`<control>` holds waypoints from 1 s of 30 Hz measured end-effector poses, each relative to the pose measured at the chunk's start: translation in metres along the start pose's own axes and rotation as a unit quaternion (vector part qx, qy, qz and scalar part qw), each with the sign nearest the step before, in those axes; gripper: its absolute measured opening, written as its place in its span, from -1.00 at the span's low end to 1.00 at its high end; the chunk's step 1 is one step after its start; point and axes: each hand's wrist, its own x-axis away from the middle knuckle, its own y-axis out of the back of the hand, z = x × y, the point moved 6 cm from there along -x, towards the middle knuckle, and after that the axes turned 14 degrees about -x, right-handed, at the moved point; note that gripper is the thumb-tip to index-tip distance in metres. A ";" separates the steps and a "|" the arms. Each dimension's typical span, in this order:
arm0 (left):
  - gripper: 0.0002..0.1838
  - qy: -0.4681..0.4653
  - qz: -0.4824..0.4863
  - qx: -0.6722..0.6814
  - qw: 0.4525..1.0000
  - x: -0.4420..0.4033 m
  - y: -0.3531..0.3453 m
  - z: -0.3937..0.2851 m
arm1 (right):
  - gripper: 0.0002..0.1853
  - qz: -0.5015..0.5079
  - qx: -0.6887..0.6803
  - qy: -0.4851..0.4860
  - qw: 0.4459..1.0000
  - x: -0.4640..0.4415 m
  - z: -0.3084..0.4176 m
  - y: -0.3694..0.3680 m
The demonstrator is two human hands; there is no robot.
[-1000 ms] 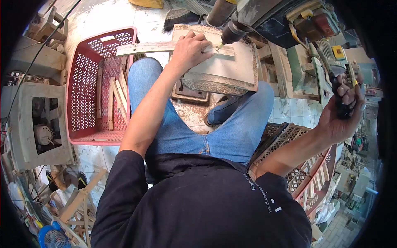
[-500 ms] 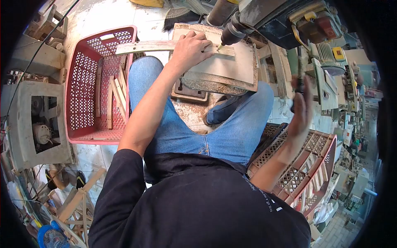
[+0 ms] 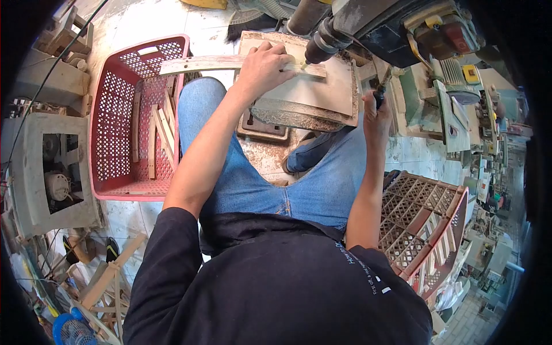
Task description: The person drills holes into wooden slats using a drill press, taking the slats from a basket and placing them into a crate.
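A long pale wooden strip [image 3: 210,64] lies across the board-topped machine table [image 3: 330,103], its left end reaching out over the red crate. My left hand [image 3: 265,69] presses on the strip and grips it with curled fingers. Just right of that hand, the drill chuck [image 3: 322,47] points down at the strip, its bit at the wood. My right hand [image 3: 376,109] is wrapped round the black grip of a lever [image 3: 379,95], to the right of the table.
A red perforated crate [image 3: 98,138] with several wooden strips stands at the left. Another crate [image 3: 428,198] with wooden pieces is at the lower right. The drill's motor housing [image 3: 374,26] hangs at the upper right. A blue fan [image 3: 73,330] shows at the lower left.
My right hand has swung from the far right inward and toward the table, with the lever. The chuck has come down a little. My left hand and the strip have hardly moved.
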 end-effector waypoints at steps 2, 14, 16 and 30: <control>-0.63 -0.002 -0.010 -0.001 1.000 0.000 -0.001 0.000 | -0.62 -0.002 0.007 -0.014 1.000 -0.006 -0.003 -0.002; -0.61 -0.002 -0.005 0.008 1.000 -0.001 -0.002 0.001 | -0.46 -0.011 0.065 -0.026 0.997 -0.038 -0.059 -0.008; -0.61 -0.002 -0.006 0.011 1.000 -0.002 0.000 0.001 | -0.44 -0.005 0.097 -0.037 0.995 -0.045 -0.068 -0.010; -0.63 -0.013 -0.005 -0.006 1.000 -0.001 -0.001 0.002 | -0.37 0.021 0.215 -0.004 0.976 -0.073 -0.077 -0.020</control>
